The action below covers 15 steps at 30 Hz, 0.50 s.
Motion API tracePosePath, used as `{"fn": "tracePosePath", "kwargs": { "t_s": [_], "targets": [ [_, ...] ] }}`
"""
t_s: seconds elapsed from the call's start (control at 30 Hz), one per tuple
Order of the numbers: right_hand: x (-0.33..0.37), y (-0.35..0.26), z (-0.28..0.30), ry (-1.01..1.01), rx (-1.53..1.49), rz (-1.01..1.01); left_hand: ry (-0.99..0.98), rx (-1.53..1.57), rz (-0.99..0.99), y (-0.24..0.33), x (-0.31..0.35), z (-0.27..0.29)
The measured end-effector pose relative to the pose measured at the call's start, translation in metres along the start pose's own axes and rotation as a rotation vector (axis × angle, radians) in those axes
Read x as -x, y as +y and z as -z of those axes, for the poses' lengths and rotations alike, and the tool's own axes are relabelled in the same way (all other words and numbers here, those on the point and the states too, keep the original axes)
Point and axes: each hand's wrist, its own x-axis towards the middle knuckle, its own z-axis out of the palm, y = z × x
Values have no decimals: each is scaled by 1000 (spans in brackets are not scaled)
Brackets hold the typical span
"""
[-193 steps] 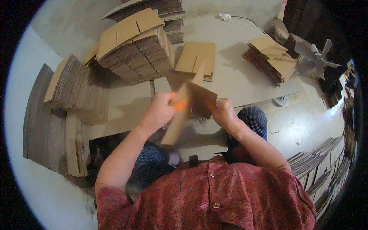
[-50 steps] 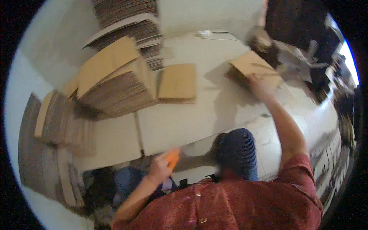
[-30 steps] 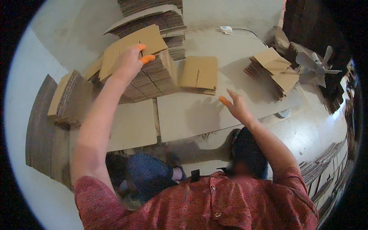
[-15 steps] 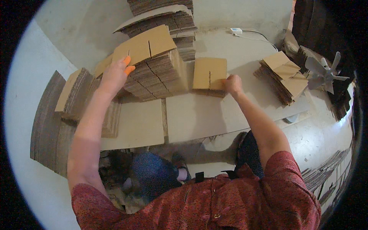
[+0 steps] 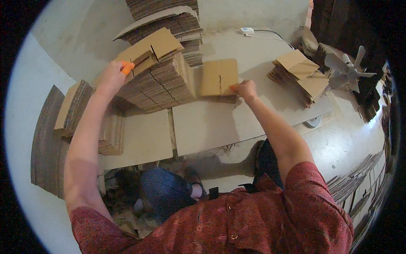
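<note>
My left hand (image 5: 113,77), with orange covers on its fingertips, pinches the near left edge of the slotted top cardboard sheet (image 5: 163,41). That sheet tops a tall stack of cardboard (image 5: 163,82), and a dark gap shows beside the fingers. To the right, a smaller slotted cardboard piece (image 5: 213,78) lies on a low pile. My right hand (image 5: 246,89) is closed at the near right corner of this piece, thumb and fingers pressed together. An orange cover shows at a right fingertip.
Fanned cardboard pieces (image 5: 302,76) lie at the table's right, near a grey fan (image 5: 349,67). Taller cardboard stacks (image 5: 179,25) stand against the wall, others (image 5: 50,139) at far left. A small white device (image 5: 247,31) with cables sits at the table's back.
The view has shifted slightly. My left hand has moved along the top sheet's edge, and a dark gap has appeared there. My right hand stays at the small piece's corner.
</note>
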Motion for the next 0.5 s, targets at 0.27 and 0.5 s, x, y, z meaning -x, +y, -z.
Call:
{"fn": "tracePosePath", "kwargs": {
  "t_s": [0.27,0.5],
  "targets": [
    [81,-48,56,-32,-597,-20,326,-240,-98,52,44,37],
    [97,-12,67,-88,-460,-209,89,-22,-161,142,175,73]
  ]
}}
